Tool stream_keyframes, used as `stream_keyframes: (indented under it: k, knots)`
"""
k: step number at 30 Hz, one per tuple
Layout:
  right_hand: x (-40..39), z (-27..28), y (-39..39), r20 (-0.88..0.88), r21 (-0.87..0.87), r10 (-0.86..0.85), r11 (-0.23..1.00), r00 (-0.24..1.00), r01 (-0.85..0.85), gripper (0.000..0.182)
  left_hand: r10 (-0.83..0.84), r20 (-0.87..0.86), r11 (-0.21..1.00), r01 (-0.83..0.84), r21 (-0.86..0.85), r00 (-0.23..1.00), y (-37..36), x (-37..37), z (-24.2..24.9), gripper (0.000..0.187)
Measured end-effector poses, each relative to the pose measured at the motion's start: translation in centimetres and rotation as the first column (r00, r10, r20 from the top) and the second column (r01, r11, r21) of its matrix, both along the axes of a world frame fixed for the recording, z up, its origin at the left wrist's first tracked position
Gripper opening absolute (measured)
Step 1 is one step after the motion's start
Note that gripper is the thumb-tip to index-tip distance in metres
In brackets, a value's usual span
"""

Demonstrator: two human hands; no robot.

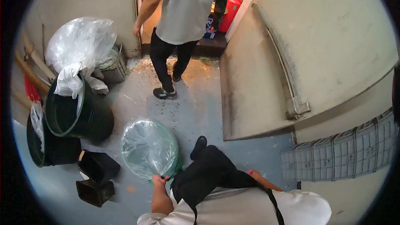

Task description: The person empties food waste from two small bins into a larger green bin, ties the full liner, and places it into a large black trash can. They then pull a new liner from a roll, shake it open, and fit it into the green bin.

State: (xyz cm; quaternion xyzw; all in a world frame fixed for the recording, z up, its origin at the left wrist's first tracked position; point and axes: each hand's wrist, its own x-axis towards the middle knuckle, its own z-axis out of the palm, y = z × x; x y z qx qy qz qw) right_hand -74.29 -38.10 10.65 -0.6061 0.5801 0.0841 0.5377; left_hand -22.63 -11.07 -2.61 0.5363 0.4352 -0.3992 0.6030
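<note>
A round green bin (171,158) lined with clear plastic (146,148) stands on the floor in front of me, left of my legs. My left hand (159,179) is closed on the near edge of this bin, at its rim. My right hand (253,173) hangs beside my right thigh, away from the bin; its fingers are too small and partly hidden to make out.
A person (183,12) walks at a doorway ahead, back turned. Large dark green bins (98,116) and small black bins (104,166) stand left. A big clear bag (83,41) lies behind them. A door panel (254,83) and wire rack (341,154) are right.
</note>
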Motion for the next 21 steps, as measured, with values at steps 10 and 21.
stream_keyframes:
  k: [10,21]
  knots:
    - [5.9,-8.1,-11.1,-0.265,-0.338,0.828,0.400,0.494,-0.852,0.022,-0.258,0.026,0.964,0.255,0.081,0.966,-2.6,7.3,-2.5,0.043]
    - [25.8,0.0,-39.3,0.084,0.300,-0.166,0.944,0.982,0.134,0.041,-0.943,-0.276,-0.269,0.912,0.309,-0.185,-18.7,12.3,18.7,0.077]
